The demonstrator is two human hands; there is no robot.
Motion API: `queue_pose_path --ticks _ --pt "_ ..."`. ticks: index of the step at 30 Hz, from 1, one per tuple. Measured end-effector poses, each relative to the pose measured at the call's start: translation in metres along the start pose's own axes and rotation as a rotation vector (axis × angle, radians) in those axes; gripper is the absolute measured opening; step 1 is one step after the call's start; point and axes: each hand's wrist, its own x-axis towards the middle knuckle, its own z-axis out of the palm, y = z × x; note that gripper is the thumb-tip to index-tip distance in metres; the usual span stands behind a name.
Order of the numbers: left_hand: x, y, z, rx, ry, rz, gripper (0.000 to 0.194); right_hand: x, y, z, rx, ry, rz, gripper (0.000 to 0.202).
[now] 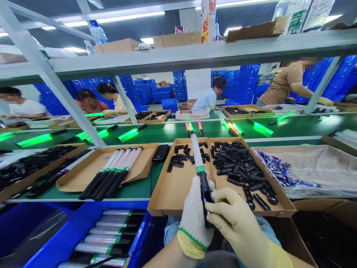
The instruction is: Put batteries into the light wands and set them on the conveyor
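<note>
My left hand [193, 217], in a white knit glove over a yellow one, is wrapped round the black handle of a light stick [198, 152]. The stick points away from me, its clear tube unlit, with a green band where tube and handle meet. At the lower handle, the thumb and fingers of my right hand [237, 216], in a pale yellow rubber glove, are pinched together. A small shiny bluish piece, which looks like a battery [206, 205], shows in the handle at these fingertips. Beyond the hands, a divided cardboard tray [167, 197] holds small black caps [237, 163].
Blue batteries [279, 171] lie in a plastic-lined tray [320, 163] to the right. Unlit sticks fill a cardboard tray [69, 178] and a blue bin [145, 223] at left. Lit sticks [260, 127] lie on the green belt [170, 130]. Several people work beyond a metal shelf frame [178, 56].
</note>
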Motion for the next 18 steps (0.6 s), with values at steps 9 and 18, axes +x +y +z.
queue_pose_path --ticks 9,18 --pt "-0.002 0.008 0.006 -0.06 0.048 0.039 0.021 0.009 0.032 -0.031 -0.224 -0.195 0.107 0.032" --pt "0.003 0.003 0.006 -0.017 -0.025 -0.035 0.024 0.013 0.235 -0.188 -0.76 -0.094 1.058 0.024"
